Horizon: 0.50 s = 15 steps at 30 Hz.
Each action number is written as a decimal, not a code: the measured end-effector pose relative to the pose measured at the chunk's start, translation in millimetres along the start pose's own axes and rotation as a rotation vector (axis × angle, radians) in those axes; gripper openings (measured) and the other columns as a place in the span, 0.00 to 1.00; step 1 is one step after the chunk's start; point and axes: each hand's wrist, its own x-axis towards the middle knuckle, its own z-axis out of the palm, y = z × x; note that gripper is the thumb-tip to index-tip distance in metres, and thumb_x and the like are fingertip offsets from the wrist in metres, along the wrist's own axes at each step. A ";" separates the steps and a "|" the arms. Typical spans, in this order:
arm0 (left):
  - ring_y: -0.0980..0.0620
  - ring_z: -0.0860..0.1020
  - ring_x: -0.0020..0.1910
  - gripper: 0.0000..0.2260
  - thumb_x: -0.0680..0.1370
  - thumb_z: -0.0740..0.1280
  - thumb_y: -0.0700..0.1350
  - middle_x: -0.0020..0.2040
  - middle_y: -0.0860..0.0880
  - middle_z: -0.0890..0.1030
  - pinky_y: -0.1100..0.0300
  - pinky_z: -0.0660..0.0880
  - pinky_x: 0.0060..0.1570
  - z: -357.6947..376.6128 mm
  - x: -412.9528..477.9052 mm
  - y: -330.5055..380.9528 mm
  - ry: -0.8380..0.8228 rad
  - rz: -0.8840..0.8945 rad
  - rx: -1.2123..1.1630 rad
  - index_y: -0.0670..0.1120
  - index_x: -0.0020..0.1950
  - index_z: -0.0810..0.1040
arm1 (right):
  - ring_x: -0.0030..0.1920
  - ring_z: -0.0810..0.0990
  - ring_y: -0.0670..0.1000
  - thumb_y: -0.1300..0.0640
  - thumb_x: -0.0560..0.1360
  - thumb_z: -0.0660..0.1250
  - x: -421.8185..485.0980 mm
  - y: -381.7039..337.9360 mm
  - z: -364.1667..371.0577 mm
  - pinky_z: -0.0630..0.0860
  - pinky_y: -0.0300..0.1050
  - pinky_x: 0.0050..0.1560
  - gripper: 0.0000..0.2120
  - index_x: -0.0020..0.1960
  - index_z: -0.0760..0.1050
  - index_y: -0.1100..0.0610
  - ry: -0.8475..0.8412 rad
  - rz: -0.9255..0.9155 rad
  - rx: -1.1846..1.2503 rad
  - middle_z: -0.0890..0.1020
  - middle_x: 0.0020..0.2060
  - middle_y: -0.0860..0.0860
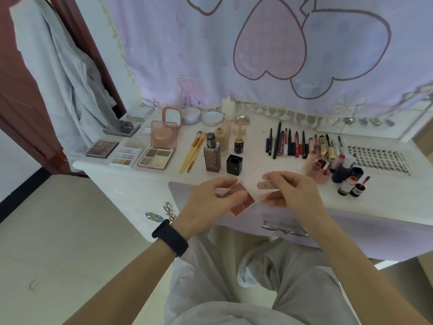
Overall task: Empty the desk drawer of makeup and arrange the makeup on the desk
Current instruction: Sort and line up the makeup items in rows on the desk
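Note:
Both my hands hold a small pink blush palette just above the desk's front edge. My left hand pinches its base with the pink pans. My right hand pinches its clear lid, swung open to the right. On the white desk lie eyeshadow palettes, an open compact, brushes, a foundation bottle, a row of pencils and lip tints. The lilac drawer front with its bow handle sits below my hands.
A tray of false lashes lies at the right. Round jars and a white bottle stand at the back against a lilac heart-print curtain. A grey garment hangs at the left. My knees are under the drawer.

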 end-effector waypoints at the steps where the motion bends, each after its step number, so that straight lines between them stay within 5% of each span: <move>1: 0.66 0.78 0.51 0.21 0.68 0.73 0.65 0.52 0.65 0.80 0.71 0.75 0.51 1.6 -1.0 -2.1 -0.027 0.037 0.128 0.65 0.60 0.77 | 0.35 0.87 0.54 0.56 0.82 0.66 -0.2 -0.1 0.9 0.81 0.39 0.33 0.08 0.50 0.84 0.55 0.003 0.001 -0.001 0.88 0.41 0.50; 4: 0.63 0.73 0.51 0.35 0.65 0.73 0.66 0.55 0.60 0.73 0.77 0.67 0.45 9.0 0.2 -10.2 -0.003 0.121 0.386 0.58 0.70 0.72 | 0.36 0.87 0.53 0.55 0.82 0.67 -1.6 0.3 3.2 0.81 0.39 0.34 0.08 0.51 0.84 0.54 0.009 0.004 -0.027 0.88 0.41 0.49; 8: 0.55 0.72 0.53 0.35 0.69 0.70 0.63 0.55 0.54 0.72 0.70 0.66 0.48 12.7 2.8 -13.9 0.051 0.162 0.607 0.55 0.75 0.68 | 0.39 0.87 0.54 0.54 0.81 0.68 -6.3 2.8 8.9 0.83 0.42 0.37 0.07 0.52 0.84 0.52 -0.014 -0.017 -0.065 0.88 0.42 0.48; 15: 0.57 0.73 0.47 0.35 0.67 0.72 0.61 0.49 0.58 0.72 0.75 0.62 0.40 6.8 4.2 -15.3 0.024 0.130 0.588 0.59 0.73 0.68 | 0.40 0.87 0.48 0.49 0.81 0.67 -12.8 2.1 14.2 0.83 0.41 0.40 0.07 0.53 0.84 0.47 -0.089 -0.155 -0.179 0.88 0.44 0.44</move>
